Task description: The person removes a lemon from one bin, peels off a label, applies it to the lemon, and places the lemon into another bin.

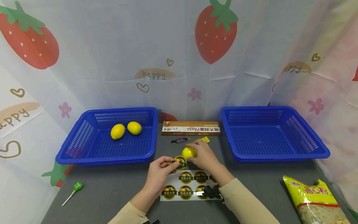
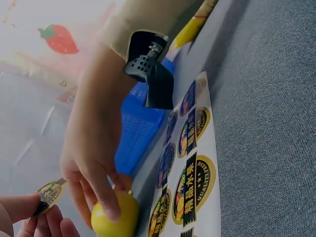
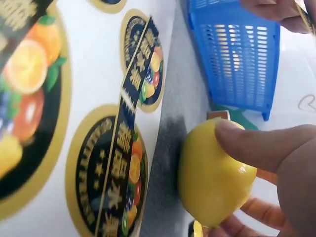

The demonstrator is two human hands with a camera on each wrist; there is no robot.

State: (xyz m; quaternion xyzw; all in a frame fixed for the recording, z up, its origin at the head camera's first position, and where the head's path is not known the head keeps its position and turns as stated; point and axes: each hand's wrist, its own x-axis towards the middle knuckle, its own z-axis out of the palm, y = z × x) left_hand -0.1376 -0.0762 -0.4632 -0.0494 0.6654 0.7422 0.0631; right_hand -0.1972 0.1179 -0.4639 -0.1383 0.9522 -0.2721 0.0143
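Note:
My left hand pinches a round black-and-gold sticker by its edge, thumb on one face. In the left wrist view that sticker is seen nearly side-on. My right hand grips a lemon between thumb and fingers, just right of the sticker. The right wrist view shows the lemon close up, thumb on its side and fingers behind. Below both hands lies a white sheet of round stickers, partly covered by the right wrist.
Two lemons lie in the left blue basket; another blue basket stands right. Behind the hands are a pasta box, a purple-wrapped candy and a yellow packet. A green lollipop lies left, a pasta bag right.

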